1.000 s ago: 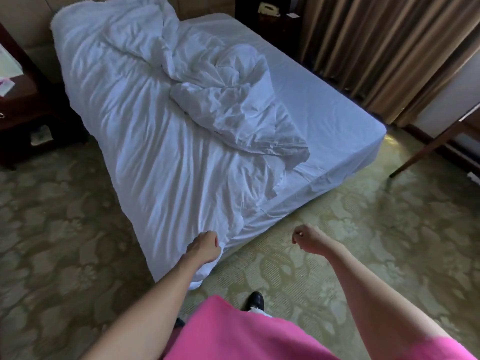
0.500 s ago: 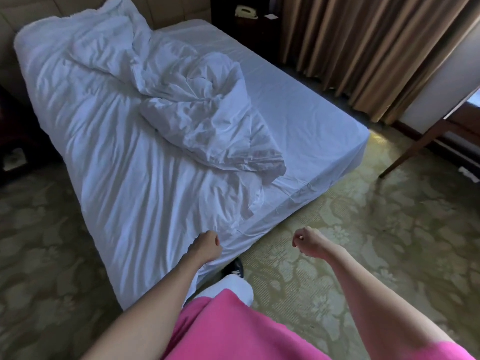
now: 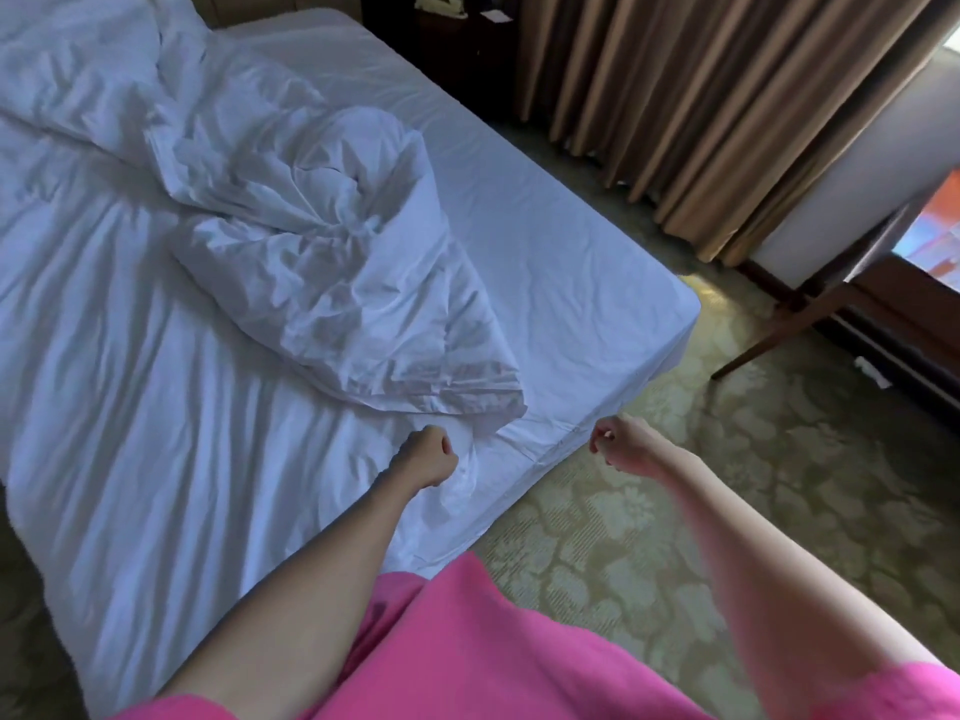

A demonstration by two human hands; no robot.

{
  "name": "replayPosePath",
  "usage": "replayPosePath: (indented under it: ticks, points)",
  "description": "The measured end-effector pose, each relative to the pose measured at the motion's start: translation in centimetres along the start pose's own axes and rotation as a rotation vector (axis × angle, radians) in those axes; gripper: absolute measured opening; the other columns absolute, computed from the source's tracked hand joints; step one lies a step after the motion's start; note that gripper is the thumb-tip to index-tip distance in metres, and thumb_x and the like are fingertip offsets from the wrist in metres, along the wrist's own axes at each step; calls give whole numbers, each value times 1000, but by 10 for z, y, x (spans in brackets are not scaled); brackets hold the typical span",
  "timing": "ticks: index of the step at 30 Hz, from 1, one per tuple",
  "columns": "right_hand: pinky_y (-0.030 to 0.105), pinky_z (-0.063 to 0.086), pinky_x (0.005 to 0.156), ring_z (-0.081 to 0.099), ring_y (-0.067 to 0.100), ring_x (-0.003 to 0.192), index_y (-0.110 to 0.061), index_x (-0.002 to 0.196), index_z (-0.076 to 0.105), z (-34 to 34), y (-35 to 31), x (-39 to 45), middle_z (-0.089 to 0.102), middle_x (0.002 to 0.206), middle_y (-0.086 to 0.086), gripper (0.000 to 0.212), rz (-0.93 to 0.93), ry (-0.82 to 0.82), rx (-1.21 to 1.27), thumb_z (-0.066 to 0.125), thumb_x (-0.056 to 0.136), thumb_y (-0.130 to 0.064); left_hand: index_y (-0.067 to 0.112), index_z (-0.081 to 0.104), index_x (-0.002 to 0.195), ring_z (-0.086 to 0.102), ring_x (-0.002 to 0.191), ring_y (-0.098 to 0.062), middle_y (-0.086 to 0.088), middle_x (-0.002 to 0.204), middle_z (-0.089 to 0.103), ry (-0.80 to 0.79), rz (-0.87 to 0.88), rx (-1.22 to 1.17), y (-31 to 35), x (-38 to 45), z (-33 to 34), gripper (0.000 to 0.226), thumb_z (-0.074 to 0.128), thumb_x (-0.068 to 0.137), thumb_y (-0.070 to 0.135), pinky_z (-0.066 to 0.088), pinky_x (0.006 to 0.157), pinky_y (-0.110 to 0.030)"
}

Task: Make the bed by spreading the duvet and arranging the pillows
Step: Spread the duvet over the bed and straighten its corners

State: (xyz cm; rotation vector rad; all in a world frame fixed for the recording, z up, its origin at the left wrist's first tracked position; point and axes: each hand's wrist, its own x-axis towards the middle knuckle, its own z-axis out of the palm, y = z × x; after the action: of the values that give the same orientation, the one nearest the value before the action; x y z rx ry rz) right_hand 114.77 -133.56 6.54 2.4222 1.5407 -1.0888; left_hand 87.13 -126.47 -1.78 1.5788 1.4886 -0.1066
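The duvet (image 3: pixel 218 283) lies on the bed (image 3: pixel 571 262), spread over the left part and draping off the foot end, w/ its right side folded back into a rumpled heap near the middle. The right strip of the mattress is bare fitted sheet. No pillows in view.

Left hand (image 3: pixel 427 456) is curled into a fist at the foot edge, right by a small bunch of white fabric; whether it actually grips the cloth can't be told. Right hand (image 3: pixel 621 445) hangs over the carpet (image 3: pixel 649 537) just off the bed's corner, fingers curled loosely, holding nothing visible.

Handling, as a judgement: the duvet looks soft, puffy and light for its bulk, creasing easily, no stiffness at all. It'll sag and trail rather than slide as one piece, so pulling from one point would prob. just stretch a ridge. Best hold is likely the folded-back edge and its loose corner lying just past the left hand, one hand per corner, then lift and flick toward the bare side. Cotton cover should give decent grip, not slippery.

Room: patterned greenish carpet, heavy brown curtains (image 3: pixel 701 111) along the far side, a dark nightstand (image 3: pixel 447 23) w/ a phone beyond the bed, a wooden furniture leg (image 3: pixel 779 335) at right. Walking space round the foot looks clear enough.
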Motion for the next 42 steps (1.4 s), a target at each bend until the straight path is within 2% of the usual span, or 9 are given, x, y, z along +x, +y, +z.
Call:
replayPosePath:
  ticks: [3,6,10,19,26,30,34,38,42]
  points:
    - [23,38,50,52,12,58,-20,75,63,-15,-17,42,58,73,-2,27,-28,0,-28,43,88,-7,15,45,70,69,65,-31,-11,76,62,54,-53,-66,0,26,-26,7,43,77,18,44,55,-30]
    - [28,47,60,60,23,66,-24,71,63,-12,-45,79,61,75,2,31,-71,-97,-81,42,86,-8,17,46,69,68,59,-25,-6,72,59,64,-130,-105,-16,31,-44,8,42,75,14,46,58,-30]
    - [32,54,66,66,27,70,-27,71,64,-8,-96,133,66,79,6,30,-191,-208,-140,42,85,-13,18,54,71,72,69,-26,-5,73,70,135,-271,-176,-44,37,-72,12,43,70,19,56,64,-33]
    - [32,51,86,62,29,101,-22,95,61,14,-247,240,66,109,9,14,-584,-328,-425,50,88,-20,21,59,73,69,73,-25,-5,76,68,387,-554,-373,-88,43,-130,12,48,74,26,61,70,-41]
    - [39,41,102,39,25,130,-22,131,48,12,-313,324,45,137,5,43,-848,-264,-674,58,90,-28,9,64,95,67,91,-31,-10,88,69,412,-646,-494,-58,107,-146,19,50,84,18,51,73,-31]
    - [43,35,109,16,22,147,-24,145,36,9,-334,369,22,157,2,60,-889,-180,-768,59,90,-29,8,55,116,58,108,-32,-10,111,62,381,-658,-624,-65,150,-144,37,60,86,29,42,76,-31]
    - [42,29,114,-8,19,151,-26,156,10,6,-357,406,-6,165,-2,81,-891,-120,-813,59,91,-30,11,46,126,60,109,-33,-11,121,61,397,-697,-792,-97,186,-136,74,60,63,47,49,80,-36]
    - [44,24,119,7,23,151,-26,155,-13,19,-370,423,0,165,1,99,-699,-315,-464,62,91,-34,8,32,141,51,115,-24,-3,131,47,456,-721,-1047,-104,212,-143,73,71,85,32,42,85,-28]
    - [35,22,116,23,25,148,-18,157,-2,36,-357,419,15,163,6,89,-614,-420,-310,58,94,-34,3,56,116,54,76,-15,-4,97,59,528,-717,-1425,-97,238,-148,41,72,89,29,42,59,-16]
